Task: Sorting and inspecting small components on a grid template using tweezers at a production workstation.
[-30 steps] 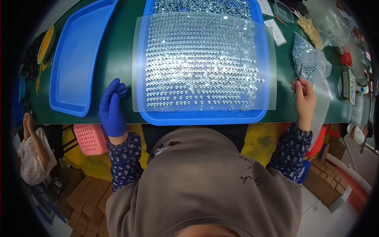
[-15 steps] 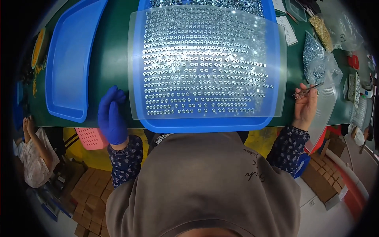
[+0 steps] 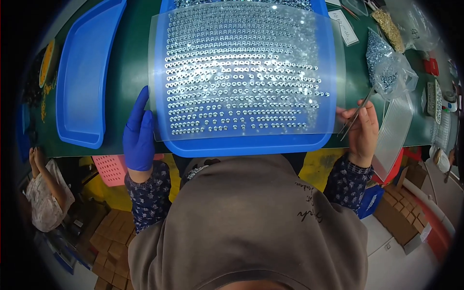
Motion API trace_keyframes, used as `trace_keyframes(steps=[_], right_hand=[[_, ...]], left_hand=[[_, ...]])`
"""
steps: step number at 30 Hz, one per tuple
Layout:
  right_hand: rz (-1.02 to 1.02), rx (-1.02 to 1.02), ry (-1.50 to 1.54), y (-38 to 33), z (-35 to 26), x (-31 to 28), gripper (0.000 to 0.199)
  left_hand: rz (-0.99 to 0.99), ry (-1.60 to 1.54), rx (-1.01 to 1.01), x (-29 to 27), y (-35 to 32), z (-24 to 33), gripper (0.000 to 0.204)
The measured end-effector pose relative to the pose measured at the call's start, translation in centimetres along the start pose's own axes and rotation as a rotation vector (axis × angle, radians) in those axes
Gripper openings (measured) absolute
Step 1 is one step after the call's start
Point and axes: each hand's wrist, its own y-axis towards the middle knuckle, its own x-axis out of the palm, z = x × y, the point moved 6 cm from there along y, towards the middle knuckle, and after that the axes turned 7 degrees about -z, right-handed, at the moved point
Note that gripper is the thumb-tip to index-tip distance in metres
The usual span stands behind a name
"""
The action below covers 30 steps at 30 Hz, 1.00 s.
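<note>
A clear plastic sheet (image 3: 157, 116) with rows of small shiny silvery-blue beads (image 3: 232, 87) lies over a blue tray (image 3: 246, 148). My left hand (image 3: 139, 142), in a blue glove, stands at the sheet's left edge. Its forefinger and thumb are stretched out and apart, with nothing visible between them. On the other side, my bare right hand (image 3: 365, 133) holds metal tweezers (image 3: 358, 115) slantwise. Its outstretched fingertips reach the right edge of the sheet and tray; whether they grip it I cannot tell. More loose beads (image 3: 203, 3) fill the tray's far end.
Another blue tray (image 3: 82, 82) rests at the left of the green table (image 3: 133, 58). To the right are a bag of silvery-blue beads (image 3: 379, 53), a bag of golden beads (image 3: 389, 31) and a ribbed clear sheet (image 3: 394, 130). A person (image 3: 46, 193) sits at the far left.
My right hand has moved left to the sheet's edge, the tweezers now steeper. My left fingers have straightened and spread. The sheet and tray appear slightly farther left and up in the picture.
</note>
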Motion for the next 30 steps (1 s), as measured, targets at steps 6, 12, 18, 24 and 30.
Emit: trace_keyframes(steps=[6, 12, 18, 24, 30], right_hand=[[-0.017, -0.055, 0.021, -0.1, 0.5, 0.1, 0.022], [0.037, -0.032, 0.025, -0.2, 0.7, 0.0, 0.022], [0.036, -0.006, -0.004, -0.3, 0.6, -0.3, 0.022], [0.038, 0.012, 0.025, -0.6, 0.8, -0.6, 0.022], [-0.004, 0.006, 0.063, -0.7, 1.1, -0.8, 0.023]], left_hand=[[0.037, -0.001, -0.014, 0.4, 0.1, 0.0, 0.04], [0.047, -0.007, 0.031, 0.6, 0.1, 0.0, 0.041], [0.035, 0.05, -0.019, 0.5, 0.0, -0.2, 0.041], [0.015, 0.013, 0.002, 0.4, 0.0, -0.5, 0.04], [0.044, 0.046, -0.011, 0.4, -0.2, -0.1, 0.041]])
